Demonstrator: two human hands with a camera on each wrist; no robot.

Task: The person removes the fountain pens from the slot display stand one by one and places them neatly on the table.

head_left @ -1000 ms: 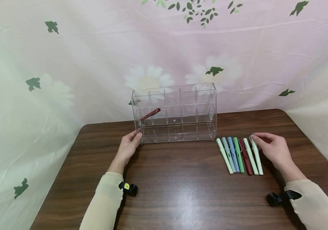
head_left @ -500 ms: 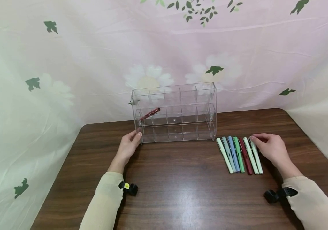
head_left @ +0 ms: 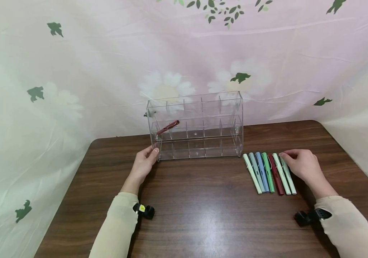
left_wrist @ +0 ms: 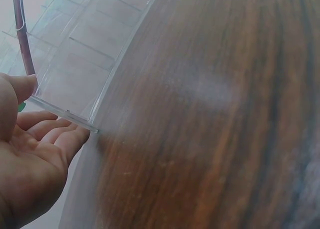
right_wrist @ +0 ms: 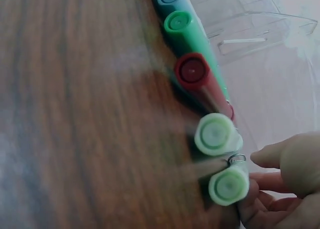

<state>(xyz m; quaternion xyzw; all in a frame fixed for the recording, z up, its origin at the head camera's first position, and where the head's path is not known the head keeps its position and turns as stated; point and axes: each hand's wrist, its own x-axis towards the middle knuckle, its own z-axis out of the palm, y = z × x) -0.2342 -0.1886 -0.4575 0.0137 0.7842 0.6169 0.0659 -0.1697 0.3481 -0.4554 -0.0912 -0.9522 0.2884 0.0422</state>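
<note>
A clear plastic pen stand [head_left: 196, 134] with tiered compartments stands at the back of the table. My left hand [head_left: 145, 165] grips its lower left side, thumb in front; the left wrist view shows the curled fingers [left_wrist: 70, 139] along the edge. A dark red pen [head_left: 168, 127] leans in a left compartment of the middle tier. To the right lies a row of several capped pens, with a dark red pen [head_left: 276, 177] and a pale green pen [head_left: 282, 175] near its right end. My right hand [head_left: 304, 166] pinches the cap end of the rightmost pale green pen [right_wrist: 229, 185].
Left of the red pen in the row lie a green pen [head_left: 268, 173], a blue pen [head_left: 262, 173], a grey-blue pen [head_left: 256, 173] and another pale green pen [head_left: 252, 175]. A floral cloth [head_left: 113, 71] hangs behind the wooden table [head_left: 190, 200].
My right hand has shifted slightly left, and the cap end of the rightmost pale green pen has moved closer to its neighbour. The left hand and the stand keep their place.
</note>
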